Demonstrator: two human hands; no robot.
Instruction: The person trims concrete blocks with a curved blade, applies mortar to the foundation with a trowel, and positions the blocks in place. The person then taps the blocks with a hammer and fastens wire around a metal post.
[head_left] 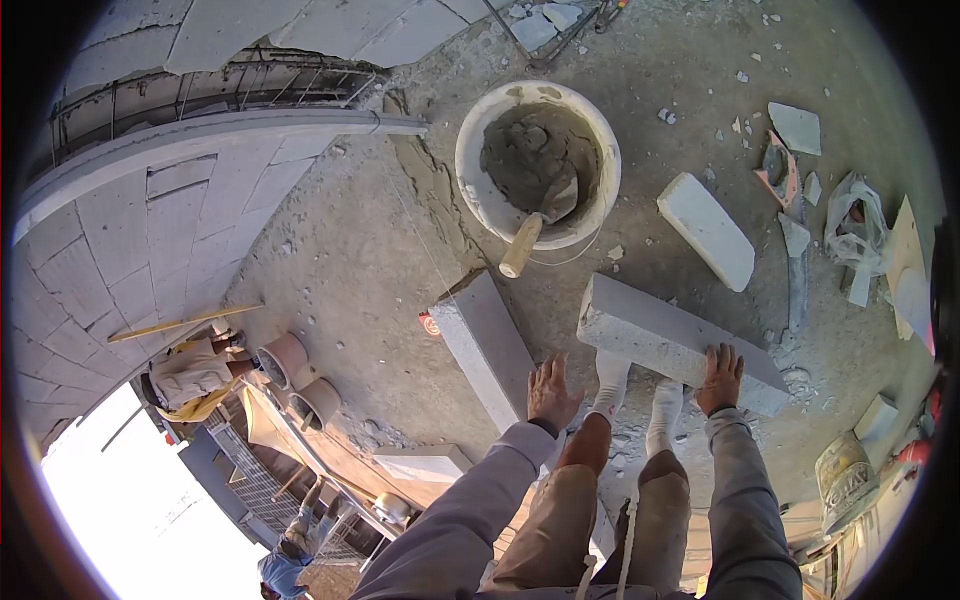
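My right hand (721, 379) rests with straight fingers on the near side of a long grey concrete block (665, 325), towards its right end. Just in front of my feet, this block lies at a slant, hiding part of them. My left hand (556, 394) is open, fingers spread, holding nothing; it is beside the right edge of a second grey block (485, 340). Whether it touches that block I cannot tell. Beyond both blocks stands a round bucket (468, 165) of wet mortar (530, 150), with a wooden-handled trowel (522, 246) leaning over its near rim.
A pale block piece (707, 230) lies right of the bucket. Broken scraps (795, 128) and a plastic bag (857, 225) are at the right. A block wall (130, 235) rises at the left, near two buckets (283, 360). Another person (290, 560) is at lower left.
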